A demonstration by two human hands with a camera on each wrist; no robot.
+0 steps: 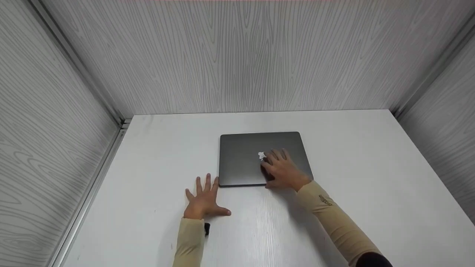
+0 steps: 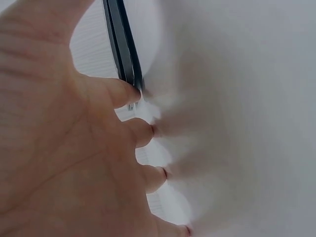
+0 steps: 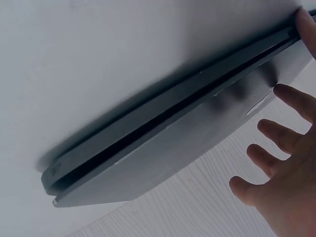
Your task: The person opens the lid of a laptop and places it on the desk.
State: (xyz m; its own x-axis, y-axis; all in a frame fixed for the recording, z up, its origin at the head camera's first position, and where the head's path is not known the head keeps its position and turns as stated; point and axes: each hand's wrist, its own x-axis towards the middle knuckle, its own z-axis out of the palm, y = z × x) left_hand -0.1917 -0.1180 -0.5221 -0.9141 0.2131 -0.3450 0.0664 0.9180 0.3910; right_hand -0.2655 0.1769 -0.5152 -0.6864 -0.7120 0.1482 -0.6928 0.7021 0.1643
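Observation:
A dark grey laptop [image 1: 239, 163] with a light apple logo [image 1: 261, 155] lies lid up on the white table [image 1: 156, 155]. In the right wrist view, a narrow dark gap shows between its lid [image 3: 163, 163] and base. My right hand [image 1: 284, 173] is over the lid's right half, fingers spread near the logo. Its thumb [image 3: 307, 32] is at the laptop's front edge. My left hand [image 1: 203, 202] is spread with fingertips on the table, by the laptop's front left corner. Its index finger [image 2: 121, 93] is at that corner, seemingly touching it.
Grey wood-grain panels stand behind the table [image 1: 237, 55] and along its left [image 1: 48, 148] and right sides. A metal rail [image 1: 89, 200] runs down the left edge. Tan sleeves [image 1: 336, 222] cover both forearms.

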